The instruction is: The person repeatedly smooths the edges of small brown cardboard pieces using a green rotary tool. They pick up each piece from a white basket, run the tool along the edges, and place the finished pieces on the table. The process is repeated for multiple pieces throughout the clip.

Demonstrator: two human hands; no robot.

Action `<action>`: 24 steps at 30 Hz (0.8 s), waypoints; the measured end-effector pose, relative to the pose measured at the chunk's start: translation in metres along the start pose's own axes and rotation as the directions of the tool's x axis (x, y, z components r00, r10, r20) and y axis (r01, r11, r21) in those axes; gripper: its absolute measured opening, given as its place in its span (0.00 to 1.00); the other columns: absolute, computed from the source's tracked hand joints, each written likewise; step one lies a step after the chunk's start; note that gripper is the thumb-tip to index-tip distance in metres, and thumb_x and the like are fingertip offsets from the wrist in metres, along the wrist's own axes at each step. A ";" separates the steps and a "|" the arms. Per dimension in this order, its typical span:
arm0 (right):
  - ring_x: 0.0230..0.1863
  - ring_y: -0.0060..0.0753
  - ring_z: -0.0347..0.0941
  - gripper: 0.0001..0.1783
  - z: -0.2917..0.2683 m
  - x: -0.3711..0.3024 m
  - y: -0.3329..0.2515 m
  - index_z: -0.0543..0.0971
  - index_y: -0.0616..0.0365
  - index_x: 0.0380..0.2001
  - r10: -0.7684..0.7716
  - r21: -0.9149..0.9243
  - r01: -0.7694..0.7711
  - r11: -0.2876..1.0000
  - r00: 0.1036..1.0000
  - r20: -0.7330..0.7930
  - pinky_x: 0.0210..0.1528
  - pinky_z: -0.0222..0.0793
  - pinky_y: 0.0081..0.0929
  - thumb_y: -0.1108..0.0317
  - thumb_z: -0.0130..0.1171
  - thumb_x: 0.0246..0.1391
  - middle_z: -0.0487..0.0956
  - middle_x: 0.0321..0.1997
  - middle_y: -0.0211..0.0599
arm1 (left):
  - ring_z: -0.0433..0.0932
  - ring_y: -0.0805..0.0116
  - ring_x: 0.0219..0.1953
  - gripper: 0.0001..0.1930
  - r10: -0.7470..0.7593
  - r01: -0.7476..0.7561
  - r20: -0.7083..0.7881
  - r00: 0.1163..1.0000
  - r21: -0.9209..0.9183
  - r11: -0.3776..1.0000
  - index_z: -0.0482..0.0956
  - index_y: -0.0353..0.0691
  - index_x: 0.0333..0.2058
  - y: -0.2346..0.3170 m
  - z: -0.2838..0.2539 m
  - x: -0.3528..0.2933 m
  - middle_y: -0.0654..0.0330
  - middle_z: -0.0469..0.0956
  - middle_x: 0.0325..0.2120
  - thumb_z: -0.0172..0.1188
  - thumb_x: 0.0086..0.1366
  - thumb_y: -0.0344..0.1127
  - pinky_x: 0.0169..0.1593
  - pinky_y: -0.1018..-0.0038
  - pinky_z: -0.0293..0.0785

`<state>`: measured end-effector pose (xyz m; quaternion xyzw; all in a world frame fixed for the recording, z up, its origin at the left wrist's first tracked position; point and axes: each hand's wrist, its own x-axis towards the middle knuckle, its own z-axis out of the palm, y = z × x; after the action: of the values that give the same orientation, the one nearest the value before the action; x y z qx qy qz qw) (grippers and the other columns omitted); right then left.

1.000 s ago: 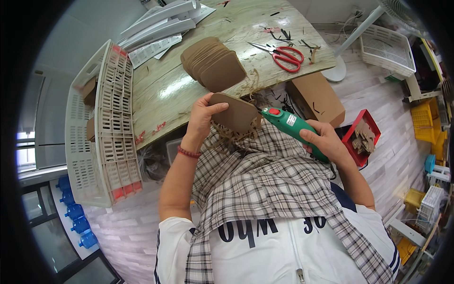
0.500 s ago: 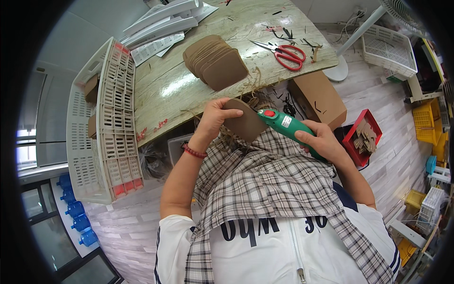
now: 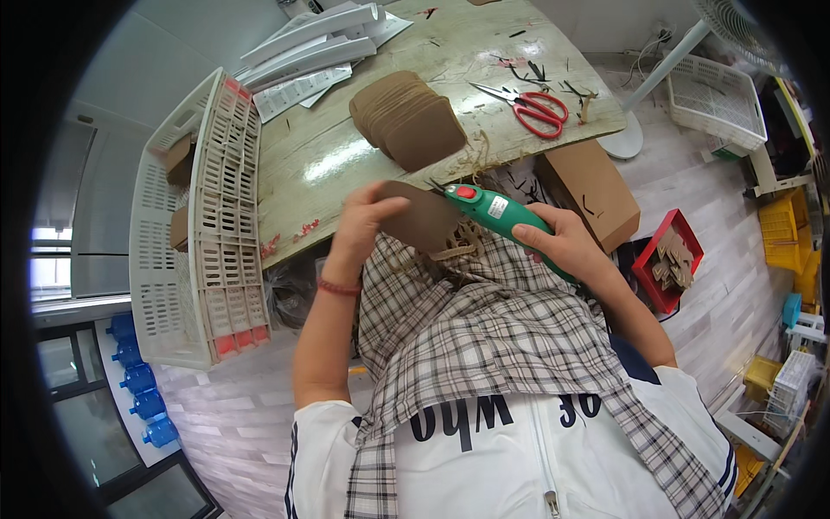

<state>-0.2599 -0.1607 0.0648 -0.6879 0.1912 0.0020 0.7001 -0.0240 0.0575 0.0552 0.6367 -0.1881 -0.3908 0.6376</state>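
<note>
My left hand [image 3: 363, 218] grips a brown cardboard piece [image 3: 424, 216] with a rounded top, held just below the table edge over my lap. My right hand [image 3: 558, 242] is closed around a green hand-held power tool [image 3: 501, 216] with a red button, its tip touching the cardboard piece's right edge. A fanned stack of similar brown cardboard pieces [image 3: 406, 117] lies on the worn wooden table [image 3: 346, 160] above my hands. A plaid cloth [image 3: 484, 337] covers my lap.
Red-handled scissors [image 3: 536, 108] lie on the table's right part. White plastic crates [image 3: 203, 216] stand at the left, a brown cardboard box [image 3: 592, 190] and a red tray of scraps [image 3: 670, 259] at the right. A white basket [image 3: 718, 95] sits far right.
My hands, the cardboard piece and the tool have stayed together, shifting slightly. The tool tip now sits at the piece's right edge.
</note>
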 end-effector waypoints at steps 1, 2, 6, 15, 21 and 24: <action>0.22 0.15 0.67 0.20 0.000 0.000 0.002 0.78 0.64 0.40 -0.016 -0.016 0.015 1.000 1.000 -0.026 0.25 0.65 0.17 0.56 0.62 0.56 0.73 0.23 0.27 | 0.78 0.71 0.39 0.12 0.063 -0.075 -0.145 0.987 -0.083 0.994 0.77 0.32 0.43 -0.004 -0.029 0.002 0.60 0.81 0.37 0.59 0.60 0.24 0.46 0.76 0.74; 0.22 0.15 0.67 0.20 -0.002 -0.002 0.003 0.78 0.64 0.41 0.004 -0.014 -0.004 1.000 0.999 -0.043 0.24 0.65 0.17 0.56 0.62 0.56 0.73 0.23 0.26 | 0.78 0.70 0.41 0.14 0.129 -0.162 -0.249 0.960 -0.116 0.980 0.74 0.32 0.47 -0.004 -0.053 0.002 0.58 0.80 0.40 0.58 0.61 0.23 0.48 0.74 0.74; 0.22 0.14 0.68 0.19 -0.009 0.000 0.022 0.78 0.64 0.41 0.001 -0.073 -0.006 0.997 0.997 -0.074 0.24 0.65 0.17 0.57 0.62 0.56 0.73 0.23 0.27 | 0.74 0.60 0.50 0.24 0.352 -0.152 -0.568 0.744 0.369 0.917 0.68 0.31 0.54 -0.055 -0.136 0.018 0.51 0.74 0.49 0.62 0.59 0.26 0.54 0.66 0.71; 0.21 0.14 0.68 0.19 -0.014 -0.017 0.031 0.78 0.63 0.41 0.015 -0.087 -0.036 0.996 0.974 -0.228 0.24 0.64 0.18 0.58 0.63 0.56 0.73 0.22 0.27 | 0.45 0.51 0.70 0.38 0.732 -0.053 0.125 0.670 0.991 -0.121 0.63 0.36 0.61 -0.016 0.018 0.060 0.50 0.52 0.65 0.69 0.53 0.39 0.70 0.50 0.36; 0.22 0.15 0.68 0.21 -0.019 -0.027 0.045 0.78 0.64 0.42 0.018 -0.065 -0.036 0.997 0.967 -0.254 0.24 0.65 0.19 0.56 0.63 0.55 0.74 0.23 0.28 | 0.48 0.50 0.68 0.30 0.738 -0.075 0.131 0.662 0.991 -0.109 0.70 0.36 0.51 -0.023 0.029 0.062 0.50 0.57 0.62 0.70 0.50 0.36 0.69 0.50 0.39; 0.22 0.15 0.68 0.21 -0.022 -0.025 0.046 0.77 0.64 0.42 0.031 -0.036 -0.041 0.999 0.969 -0.247 0.24 0.66 0.19 0.56 0.63 0.56 0.74 0.23 0.28 | 0.62 0.53 0.57 0.18 0.784 -0.106 0.054 0.618 0.994 0.015 0.71 0.38 0.36 -0.017 0.039 0.060 0.52 0.68 0.49 0.69 0.47 0.29 0.61 0.57 0.54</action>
<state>-0.3008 -0.1732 0.0274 -0.6933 0.2890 -0.0666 0.6568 -0.0198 -0.0107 0.0285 0.8541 -0.4037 0.2507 0.2117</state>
